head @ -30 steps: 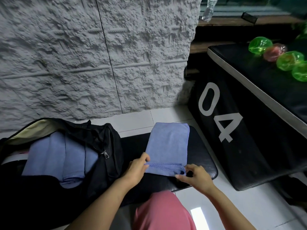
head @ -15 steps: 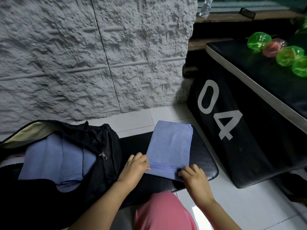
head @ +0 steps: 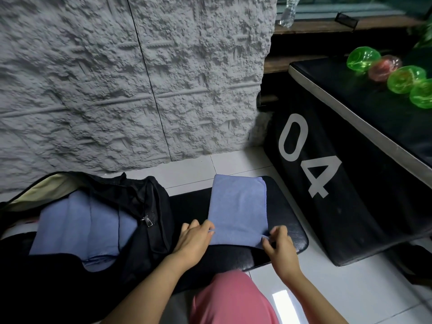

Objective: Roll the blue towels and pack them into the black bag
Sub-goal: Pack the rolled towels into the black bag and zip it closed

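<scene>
- One folded blue towel [head: 237, 206] is laid flat on the black padded bench [head: 288, 220], just right of the black bag [head: 152, 202].
- Its near edge is held at both corners. The left corner is pinched by the left hand [head: 194, 239], and the right corner is nipped between the curled fingers and thumb of the right hand [head: 279, 244].
- The cloth is judged soft, light and limp. It is likely to sag or unroll if let go, so it is best taken by the near hem with both hands and kept taut as it is rolled away from the body.
- The smooth bench cover may let the towel slide.
- More blue towels [head: 77, 225] are seen inside the open bag. About three rolls seem to lie side by side, but the count cannot be made sure.
- One black box [head: 327, 206] marked 04 stands on the floor to the right.
- On the box's top, three green balls [head: 362, 59] and one pink ball [head: 384, 67] are counted.
</scene>
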`<state>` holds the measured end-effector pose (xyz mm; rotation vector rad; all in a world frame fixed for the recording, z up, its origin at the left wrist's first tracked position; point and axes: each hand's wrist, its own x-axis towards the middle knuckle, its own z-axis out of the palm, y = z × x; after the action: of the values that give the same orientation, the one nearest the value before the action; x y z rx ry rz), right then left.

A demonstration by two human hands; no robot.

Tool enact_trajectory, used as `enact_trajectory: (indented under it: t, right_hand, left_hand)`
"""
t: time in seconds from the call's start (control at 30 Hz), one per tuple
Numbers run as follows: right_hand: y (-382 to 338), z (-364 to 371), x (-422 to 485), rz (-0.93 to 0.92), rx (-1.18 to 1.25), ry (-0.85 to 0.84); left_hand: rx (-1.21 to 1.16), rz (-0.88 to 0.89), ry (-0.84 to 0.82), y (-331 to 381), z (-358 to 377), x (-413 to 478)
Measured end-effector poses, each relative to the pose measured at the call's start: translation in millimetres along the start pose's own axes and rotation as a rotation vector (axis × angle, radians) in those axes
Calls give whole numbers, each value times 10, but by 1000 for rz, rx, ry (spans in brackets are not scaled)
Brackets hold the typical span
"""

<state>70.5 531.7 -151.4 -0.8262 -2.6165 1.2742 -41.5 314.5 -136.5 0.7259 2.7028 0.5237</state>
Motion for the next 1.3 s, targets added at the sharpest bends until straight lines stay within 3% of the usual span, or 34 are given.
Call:
enact_trajectory:
  t: [0.13, 0.2, 0.3, 0.47, 0.63, 0.83, 1.03, 1.17, 1.3]
  right_hand:
    - [-60, 18, 62, 9, -192, 11]
    - [-103, 9, 38, -201, -368, 104]
    - [-116, -24, -20, -496, -576, 98]
    - [108, -121, -62, -669, -592, 64]
    - [125, -123, -24, -526, -481, 24]
    - [-11, -74, 27, -151, -90, 9]
    - [-72, -121, 164, 49, -68, -43]
    - [-134, -87, 171, 48, -143, -76]
    - [-163, -78, 149, -206, -393, 113]
  left_hand:
    - [-9, -103, 28, 54, 30, 79]
    - [67, -66, 101, 47, 38, 95]
    - [123, 103, 206, -3, 14, 89]
    - [71, 260, 204, -142, 32, -7]
    - [47, 211, 193, -130, 71, -67]
    - [-218, -137, 218, 67, 103, -9]
    - [-91, -271, 166, 109, 62, 41]
    - [-35, -291, 97, 99, 19, 34]
    - [68, -158, 258, 109, -26, 18]
